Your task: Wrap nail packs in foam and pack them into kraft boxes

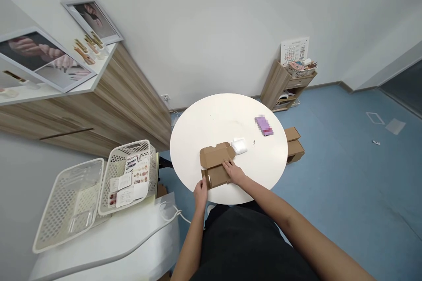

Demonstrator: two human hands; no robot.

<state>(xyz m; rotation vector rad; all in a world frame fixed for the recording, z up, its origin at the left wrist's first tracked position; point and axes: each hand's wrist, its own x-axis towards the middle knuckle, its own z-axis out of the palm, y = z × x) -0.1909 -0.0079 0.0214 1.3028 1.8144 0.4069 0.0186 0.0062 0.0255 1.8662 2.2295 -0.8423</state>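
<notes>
The left hand (pixel 200 189) grips the side of the open box (pixel 216 158) near the edge of the worktop (pixel 227 114); the right hand (pixel 232 171) lies spread on it. Uneven pressing could crease it.

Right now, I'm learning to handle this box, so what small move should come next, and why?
I'd probably steady the cardboard box with the right hand and square up its left edge with the left hand, since that hand is at the near left corner and the lid lies open.
</notes>
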